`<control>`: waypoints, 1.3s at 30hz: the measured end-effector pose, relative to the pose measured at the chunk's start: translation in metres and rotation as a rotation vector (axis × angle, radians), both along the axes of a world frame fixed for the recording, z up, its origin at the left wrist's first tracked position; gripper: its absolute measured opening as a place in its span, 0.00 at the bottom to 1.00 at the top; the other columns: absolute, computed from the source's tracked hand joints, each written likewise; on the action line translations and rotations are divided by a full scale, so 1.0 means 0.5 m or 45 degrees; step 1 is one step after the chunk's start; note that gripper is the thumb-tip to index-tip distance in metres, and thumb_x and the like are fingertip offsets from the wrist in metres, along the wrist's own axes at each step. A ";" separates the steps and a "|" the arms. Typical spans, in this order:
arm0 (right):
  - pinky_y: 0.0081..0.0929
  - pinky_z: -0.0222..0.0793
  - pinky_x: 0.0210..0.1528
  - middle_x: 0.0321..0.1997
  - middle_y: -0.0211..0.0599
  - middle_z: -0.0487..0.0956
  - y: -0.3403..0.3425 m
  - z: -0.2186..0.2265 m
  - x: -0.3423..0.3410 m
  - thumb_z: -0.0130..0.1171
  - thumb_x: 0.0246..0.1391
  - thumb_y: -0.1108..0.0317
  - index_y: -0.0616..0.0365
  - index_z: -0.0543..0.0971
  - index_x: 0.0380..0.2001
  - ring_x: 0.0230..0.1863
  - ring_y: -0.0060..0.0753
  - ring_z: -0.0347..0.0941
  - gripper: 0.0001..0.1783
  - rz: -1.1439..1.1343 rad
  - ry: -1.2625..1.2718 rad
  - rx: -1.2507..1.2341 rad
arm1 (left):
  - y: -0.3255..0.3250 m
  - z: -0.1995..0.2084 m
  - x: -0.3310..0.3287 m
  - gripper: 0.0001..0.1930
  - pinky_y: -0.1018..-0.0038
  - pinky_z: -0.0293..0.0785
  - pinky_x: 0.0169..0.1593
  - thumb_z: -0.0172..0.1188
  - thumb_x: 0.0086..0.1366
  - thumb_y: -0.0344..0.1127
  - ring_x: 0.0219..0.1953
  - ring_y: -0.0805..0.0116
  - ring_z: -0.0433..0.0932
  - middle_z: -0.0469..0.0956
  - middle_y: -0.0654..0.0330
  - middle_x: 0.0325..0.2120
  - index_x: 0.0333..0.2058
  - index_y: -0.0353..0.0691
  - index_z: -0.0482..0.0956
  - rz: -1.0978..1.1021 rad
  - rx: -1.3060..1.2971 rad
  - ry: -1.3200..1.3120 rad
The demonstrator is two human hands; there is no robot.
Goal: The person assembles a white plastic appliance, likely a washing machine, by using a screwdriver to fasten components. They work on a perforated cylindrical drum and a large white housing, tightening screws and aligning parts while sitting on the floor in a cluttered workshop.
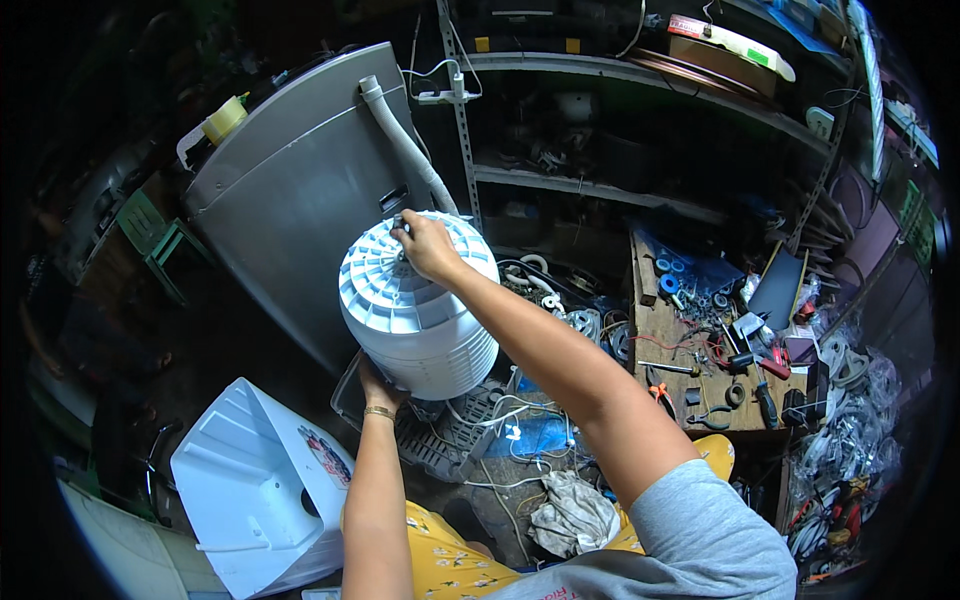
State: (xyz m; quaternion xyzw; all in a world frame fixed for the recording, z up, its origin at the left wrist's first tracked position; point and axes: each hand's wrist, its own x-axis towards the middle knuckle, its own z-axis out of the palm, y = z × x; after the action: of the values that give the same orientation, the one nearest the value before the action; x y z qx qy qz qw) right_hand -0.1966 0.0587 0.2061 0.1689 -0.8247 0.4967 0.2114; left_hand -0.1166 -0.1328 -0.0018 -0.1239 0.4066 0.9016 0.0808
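A white ribbed plastic spin tub (pixel 425 345) is held up before me, its spoked round end (pixel 375 285) turned upward. My left hand (pixel 380 385) grips it low on the near side; the tub hides most of those fingers. Over the spoked end, my right hand (pixel 425 248) is closed in a pinch around a small dark piece, too small to name, above the hub. Below the tub lies a grey slatted plastic base (pixel 440 450). Left of my left forearm stands a white plastic housing (pixel 265 490) with a round hole in it.
A tall grey appliance cabinet (pixel 300 190) with a pale hose (pixel 405 145) stands behind the tub. To the right, a wooden workbench (pixel 660 345) carries pliers (pixel 658 390), a screwdriver (pixel 767 405) and loose parts. A crumpled rag (pixel 575 515) and wires lie near my knees. Metal shelves (pixel 600 190) rise at the back.
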 end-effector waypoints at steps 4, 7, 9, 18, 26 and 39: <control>0.44 0.69 0.47 0.36 0.58 0.79 -0.041 -0.054 -0.019 0.58 0.54 0.68 0.60 0.75 0.46 0.42 0.58 0.76 0.16 0.332 -0.168 -0.174 | 0.028 0.006 -0.009 0.42 0.49 0.58 0.61 0.33 0.60 0.73 0.62 0.53 0.60 0.61 0.59 0.62 0.63 0.49 0.60 0.142 0.022 -0.111; 0.44 0.69 0.47 0.38 0.57 0.80 -0.050 -0.071 -0.019 0.59 0.52 0.69 0.62 0.67 0.54 0.43 0.58 0.76 0.25 0.226 -0.091 0.270 | 0.038 -0.004 -0.010 0.44 0.41 0.52 0.61 0.33 0.59 0.74 0.66 0.51 0.53 0.53 0.59 0.66 0.65 0.49 0.55 0.182 -0.099 -0.213; 0.44 0.68 0.49 0.41 0.59 0.79 -0.056 -0.063 0.000 0.59 0.51 0.70 0.62 0.61 0.59 0.46 0.58 0.75 0.32 0.242 -0.136 0.360 | 0.016 -0.016 -0.008 0.40 0.47 0.60 0.59 0.32 0.63 0.70 0.65 0.53 0.58 0.57 0.57 0.65 0.63 0.46 0.60 0.202 -0.182 -0.234; 0.43 0.67 0.54 0.49 0.55 0.76 0.111 -0.096 0.139 0.61 0.48 0.70 0.59 0.66 0.55 0.51 0.56 0.72 0.30 0.259 0.155 0.262 | 0.110 0.150 0.096 0.29 0.56 0.48 0.67 0.48 0.65 0.50 0.66 0.59 0.56 0.58 0.59 0.65 0.62 0.45 0.59 0.422 -0.501 -0.448; 0.30 0.71 0.48 0.42 0.45 0.78 0.308 -0.394 0.548 0.60 0.53 0.71 0.63 0.71 0.48 0.45 0.33 0.76 0.20 0.181 -0.397 -0.024 | 0.198 0.423 0.570 0.11 0.66 0.68 0.42 0.63 0.56 0.47 0.40 0.59 0.73 0.72 0.63 0.37 0.25 0.48 0.80 -1.154 -0.570 1.631; 0.29 0.74 0.34 0.35 0.40 0.82 0.348 -0.628 0.803 0.61 0.52 0.70 0.58 0.74 0.48 0.30 0.28 0.79 0.19 0.085 -0.843 0.029 | 0.300 0.518 0.722 0.10 0.64 0.59 0.42 0.63 0.58 0.48 0.39 0.57 0.67 0.72 0.55 0.39 0.27 0.50 0.84 -1.357 -0.166 2.004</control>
State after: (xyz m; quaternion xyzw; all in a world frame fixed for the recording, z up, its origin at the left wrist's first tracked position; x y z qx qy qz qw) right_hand 0.2051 0.2325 -0.1076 0.0276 -0.8482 0.5219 -0.0862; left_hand 0.2446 0.0173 0.2573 0.7159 0.3969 0.5465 0.1772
